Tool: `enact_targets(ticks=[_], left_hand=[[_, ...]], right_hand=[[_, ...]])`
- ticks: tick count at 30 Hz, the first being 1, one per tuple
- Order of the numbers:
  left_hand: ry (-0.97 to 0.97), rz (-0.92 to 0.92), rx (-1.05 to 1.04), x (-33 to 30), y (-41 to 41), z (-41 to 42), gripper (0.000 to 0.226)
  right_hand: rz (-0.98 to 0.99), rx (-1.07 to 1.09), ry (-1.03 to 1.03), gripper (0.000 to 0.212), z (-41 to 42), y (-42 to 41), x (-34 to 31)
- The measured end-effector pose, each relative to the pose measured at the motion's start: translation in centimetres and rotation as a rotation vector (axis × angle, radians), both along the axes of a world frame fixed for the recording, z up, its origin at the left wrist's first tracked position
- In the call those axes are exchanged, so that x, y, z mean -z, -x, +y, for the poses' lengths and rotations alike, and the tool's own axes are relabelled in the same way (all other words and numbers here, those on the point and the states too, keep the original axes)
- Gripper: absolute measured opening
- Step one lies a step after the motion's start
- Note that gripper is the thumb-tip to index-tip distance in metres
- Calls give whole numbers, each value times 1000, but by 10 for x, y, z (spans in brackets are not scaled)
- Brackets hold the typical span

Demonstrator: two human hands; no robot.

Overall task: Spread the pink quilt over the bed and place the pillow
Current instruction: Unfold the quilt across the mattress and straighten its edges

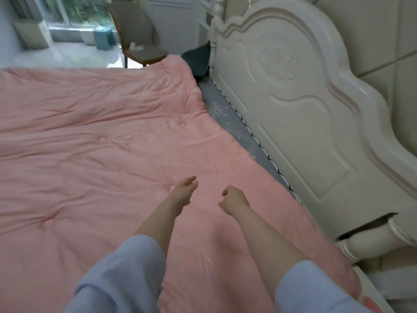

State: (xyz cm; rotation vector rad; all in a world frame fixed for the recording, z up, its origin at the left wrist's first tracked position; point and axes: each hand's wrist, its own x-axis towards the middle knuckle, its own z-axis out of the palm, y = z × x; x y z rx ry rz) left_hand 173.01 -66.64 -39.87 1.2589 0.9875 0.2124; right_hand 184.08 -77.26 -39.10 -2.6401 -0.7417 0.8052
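Observation:
The pink quilt (101, 143) lies spread flat across the bed, wrinkled, with its right edge a little short of the headboard. Both my arms reach out over it in light blue sleeves. My left hand (184, 192) hovers just above the quilt with fingers straight and close together, holding nothing. My right hand (233, 199) is beside it, fingers loosely curled, also with nothing in it. A dark teal pillow (198, 59) sits at the far corner of the bed against the headboard post.
The cream carved headboard (304, 109) runs along the right. A strip of grey patterned sheet (228, 116) shows between quilt and headboard. A brown chair (140, 35) stands beyond the bed near a window, with a teal stool (103, 38) on the floor.

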Motion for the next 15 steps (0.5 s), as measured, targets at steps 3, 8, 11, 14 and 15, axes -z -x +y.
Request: enact_targets(ticks=[3,8,11,14,15], left_hand=[[-11,12,9,-7,-4,22,45],[-23,-9,54,-16,-39,54,48],[-44,23,88,-16,-62,66,49],[-77,62,132,-12,-101,80,51],[-98,68,145,-10,-114,83,51]], right_hand=[[-7,-8,7,36,16,-4,-5],[-47,11,39,36,36,-45,-12],[-43,15,52,37,45,-71,-11],[-24,15,65,39,57,-108,-3],[-19,11,68,40,59,-119,2]])
